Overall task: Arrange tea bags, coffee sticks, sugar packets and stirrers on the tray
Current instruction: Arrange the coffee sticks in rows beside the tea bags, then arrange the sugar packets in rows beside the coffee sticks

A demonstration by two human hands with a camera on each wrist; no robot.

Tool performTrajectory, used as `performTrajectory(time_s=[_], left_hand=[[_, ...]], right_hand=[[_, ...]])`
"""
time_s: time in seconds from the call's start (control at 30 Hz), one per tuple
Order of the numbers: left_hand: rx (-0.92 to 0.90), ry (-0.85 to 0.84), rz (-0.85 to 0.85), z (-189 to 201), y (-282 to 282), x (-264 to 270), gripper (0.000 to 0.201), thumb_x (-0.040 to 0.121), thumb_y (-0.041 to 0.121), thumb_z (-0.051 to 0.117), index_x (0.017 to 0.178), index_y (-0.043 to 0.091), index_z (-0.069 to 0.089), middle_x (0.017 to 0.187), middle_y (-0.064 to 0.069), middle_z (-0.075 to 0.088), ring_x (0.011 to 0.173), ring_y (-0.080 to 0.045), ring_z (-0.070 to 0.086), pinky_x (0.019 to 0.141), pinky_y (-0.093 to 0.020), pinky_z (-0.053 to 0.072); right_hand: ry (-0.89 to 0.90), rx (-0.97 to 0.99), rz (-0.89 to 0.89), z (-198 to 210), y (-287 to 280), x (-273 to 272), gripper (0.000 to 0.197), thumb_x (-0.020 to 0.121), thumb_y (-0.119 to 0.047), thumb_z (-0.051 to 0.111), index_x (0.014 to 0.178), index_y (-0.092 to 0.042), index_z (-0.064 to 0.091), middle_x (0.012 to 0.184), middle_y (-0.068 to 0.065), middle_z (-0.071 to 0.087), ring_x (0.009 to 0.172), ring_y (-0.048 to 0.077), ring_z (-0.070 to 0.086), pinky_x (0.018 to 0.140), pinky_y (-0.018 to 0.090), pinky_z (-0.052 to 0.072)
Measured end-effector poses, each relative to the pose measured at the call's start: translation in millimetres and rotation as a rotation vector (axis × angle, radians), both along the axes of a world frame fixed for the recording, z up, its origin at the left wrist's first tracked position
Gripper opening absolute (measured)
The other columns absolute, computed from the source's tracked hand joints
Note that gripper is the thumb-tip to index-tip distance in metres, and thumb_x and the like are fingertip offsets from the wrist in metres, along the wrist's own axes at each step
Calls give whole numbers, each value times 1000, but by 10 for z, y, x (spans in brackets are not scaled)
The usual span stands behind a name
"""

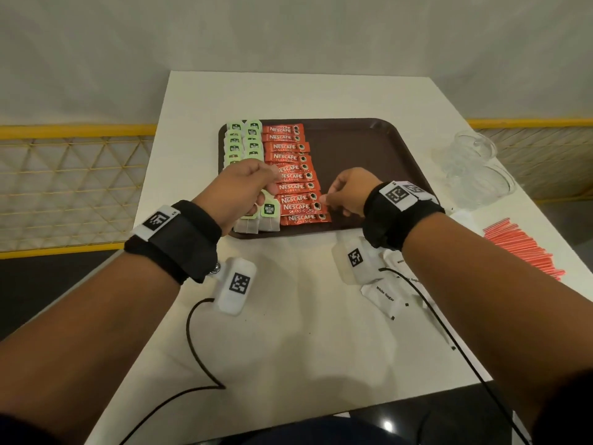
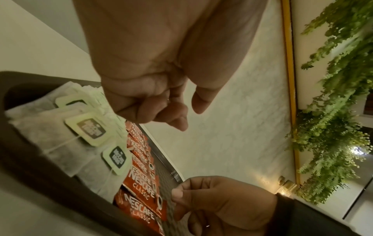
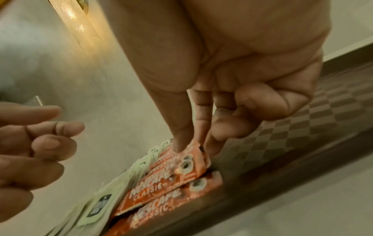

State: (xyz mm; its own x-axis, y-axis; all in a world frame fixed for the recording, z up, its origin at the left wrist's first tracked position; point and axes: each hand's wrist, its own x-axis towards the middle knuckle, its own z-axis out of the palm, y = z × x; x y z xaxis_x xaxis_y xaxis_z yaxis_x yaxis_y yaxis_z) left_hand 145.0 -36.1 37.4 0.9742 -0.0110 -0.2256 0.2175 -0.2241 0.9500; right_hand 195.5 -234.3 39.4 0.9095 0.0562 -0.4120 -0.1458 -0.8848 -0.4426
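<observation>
A brown tray (image 1: 369, 149) holds two columns of green-tagged tea bags (image 1: 244, 139) at its left and a column of red coffee sticks (image 1: 288, 157) beside them. My right hand (image 1: 325, 200) pinches the right end of a coffee stick (image 1: 300, 207) near the tray's front; in the right wrist view the thumb (image 3: 180, 143) lies on that stick (image 3: 161, 178). My left hand (image 1: 271, 187) hovers over the front tea bags (image 2: 88, 129) with fingers (image 2: 141, 111) curled and nothing in them. White sugar packets (image 1: 385, 293) and red stirrers (image 1: 519, 245) lie on the table at the right.
The tray's right half (image 3: 302, 127) shows bare checkered floor. Clear glass cups (image 1: 475, 168) stand at the table's right edge, behind the stirrers. Black cables run from the wrist cameras over the white table (image 1: 305, 332). A yellow railing (image 1: 64, 130) runs beyond the table.
</observation>
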Motion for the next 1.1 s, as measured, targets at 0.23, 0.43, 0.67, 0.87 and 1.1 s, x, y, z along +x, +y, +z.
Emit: performTrajectory(time_s=[0.23,0.43,0.67,0.87,1.1], left_hand=[[105,-56,-36,103,-336,-239,18,99,29,53,96,14,63,86,3,64,67,-8,51,62,-24,43],[291,-104,-255,32,-931,-657,16,99,31,55,98,18,64,96,-1,65,76,-5,56,64,-17,42],[660,-111,-407,-253,-1618,-925,48,92,43,63,134,24,48,134,1,49,117,-15,51,94,-27,43],[896,-50,-381,-392,-1946,-941,93,84,43,73,156,21,18,153,-5,37,137,-27,36,111,-40,34],[943,-14,-259,-450,-2117,-992,86,83,38,76,152,18,28,145,-5,47,132,-28,42,108,-40,38]], right_hand=[[-184,180,108,382,-683,-453,20,88,-33,67,92,-13,65,83,-1,68,70,11,62,66,24,51],[-190,223,210,365,-1482,-958,11,85,-28,72,87,-18,69,78,0,67,65,11,63,55,11,44],[-162,-12,275,35,-2103,-1269,35,80,-34,76,111,-31,60,114,-7,59,81,3,54,73,22,40],[-151,-217,417,-170,-2212,-1449,102,67,-47,82,150,-24,26,150,1,34,134,23,37,109,38,36],[-174,-174,392,-243,-2250,-1435,100,69,-49,80,148,-17,28,142,5,38,128,26,42,105,40,42]])
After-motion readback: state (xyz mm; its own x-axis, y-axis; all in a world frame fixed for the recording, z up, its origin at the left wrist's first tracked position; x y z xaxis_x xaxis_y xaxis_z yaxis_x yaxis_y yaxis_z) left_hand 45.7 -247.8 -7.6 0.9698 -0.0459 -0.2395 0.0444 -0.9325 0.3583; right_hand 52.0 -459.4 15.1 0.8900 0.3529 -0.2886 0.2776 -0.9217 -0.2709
